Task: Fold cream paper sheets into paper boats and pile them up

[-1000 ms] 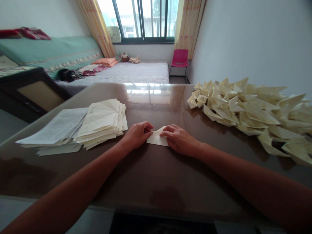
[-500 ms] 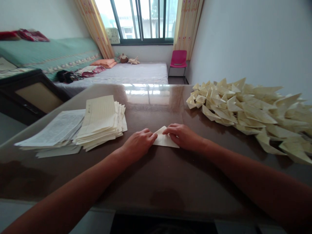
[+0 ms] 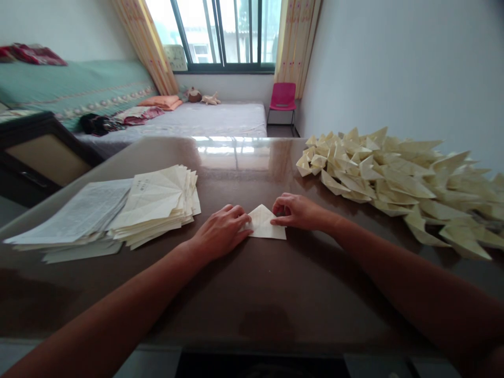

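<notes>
So here's the setup: a small folded paper point(image 3: 264, 227), cream coloured and creased into a triangle with the point facing the far edge, lies flat around the middle of the brown glossy table point(image 3: 252, 299), roughly halfway between the left and right edges.

The left hand point(image 3: 221, 232) is palm down on the table with its fingers point(image 3: 235, 216) loosely curled. The tips rest on the left corner of the paper, pressing on it rather than wrapping around it. The right hand point(image 3: 298, 212) comes in from the other side with its fingers point(image 3: 280, 209) bunched up tight, and the thumb and forefinger tips are pinched on the right side of the triangle. Both forearms stretch in from the near edge.

Toward the left edge there's a fanned stack of sheets point(image 3: 157, 199) showing fold creases. It sits just beside some printed pages point(image 3: 79, 212) and partly overlaps them. Along the right edge, next to the wall, there's a big heap of paper boats point(image 3: 394, 178), which is well apart from the hands.

Past the far edge you can see a bed point(image 3: 220, 116), a pink chair point(image 3: 282, 97) and a window point(image 3: 220, 31) with curtains.
</notes>
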{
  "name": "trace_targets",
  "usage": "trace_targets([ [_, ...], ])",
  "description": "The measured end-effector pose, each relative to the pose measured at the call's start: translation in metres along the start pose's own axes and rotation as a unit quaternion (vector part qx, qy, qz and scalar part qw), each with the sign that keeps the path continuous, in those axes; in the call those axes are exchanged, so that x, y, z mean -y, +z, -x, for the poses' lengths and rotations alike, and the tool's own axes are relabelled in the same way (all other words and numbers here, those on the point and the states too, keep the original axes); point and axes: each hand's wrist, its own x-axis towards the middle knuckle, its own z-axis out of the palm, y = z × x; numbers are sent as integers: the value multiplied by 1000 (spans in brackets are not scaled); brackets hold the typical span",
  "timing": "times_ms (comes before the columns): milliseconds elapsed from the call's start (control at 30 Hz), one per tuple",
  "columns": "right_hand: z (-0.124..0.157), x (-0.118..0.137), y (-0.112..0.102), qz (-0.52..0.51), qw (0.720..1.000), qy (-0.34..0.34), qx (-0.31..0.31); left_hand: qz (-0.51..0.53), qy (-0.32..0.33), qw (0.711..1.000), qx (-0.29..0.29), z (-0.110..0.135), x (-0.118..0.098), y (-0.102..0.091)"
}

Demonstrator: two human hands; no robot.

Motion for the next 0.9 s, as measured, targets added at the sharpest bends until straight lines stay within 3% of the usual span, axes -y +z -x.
trace_targets([
  [133,-4,2,10,-43,999,21,-8,26,-3,1000,-1,1,0,3],
  [333,-3,2,7,-130,991,-23,-33,30,-15,999,-3,1,-1,4],
  [500,1,0,-5,-175,983,15,55,28,-32,999,-6,0,-3,6],
  [600,1,-8,-8,-187,979,49,69,27,-38,999,-1,0,-4,8],
  [733,-3,-15,-1,-181,980,74,24,44,-28,999,-9,0,-4,6],
  [900,1,1,9,-5,996,42,-76,52,3,998,-21,2,-2,1],
])
